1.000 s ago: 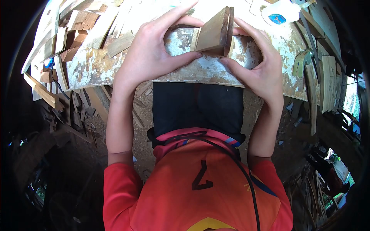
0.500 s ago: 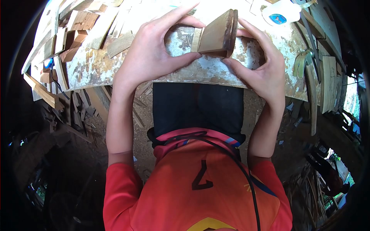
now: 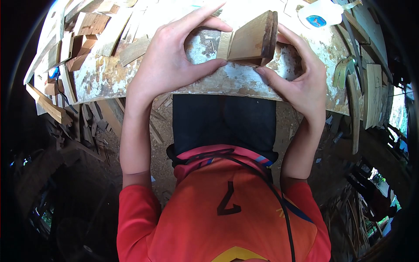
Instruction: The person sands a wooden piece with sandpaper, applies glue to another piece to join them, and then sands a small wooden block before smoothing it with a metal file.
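A small wooden board [image 3: 249, 38] stands tilted on the worn worktable [image 3: 109, 78], leaning to the right, with a dark rough edge facing right. At its left foot lies a pale wood piece [image 3: 223, 45]. My left hand [image 3: 172, 54] curves around that side, thumb at the near end of the pale piece and fingertips at its far end. On the other side, my right hand [image 3: 301, 74] holds the tilted board, its thumb at the lower near corner and its fingers behind the dark edge.
A white glue bottle [image 3: 321, 15] lies at the back right. Near the right edge rests a hammer [image 3: 349, 81] with a wooden handle. Wood offcuts [image 3: 91, 24] crowd the left side, and more scraps [image 3: 94, 122] lie below the table.
The tilted board's upper edge has shifted slightly to the right, and my right hand has moved right with it. My left hand has stayed in place.
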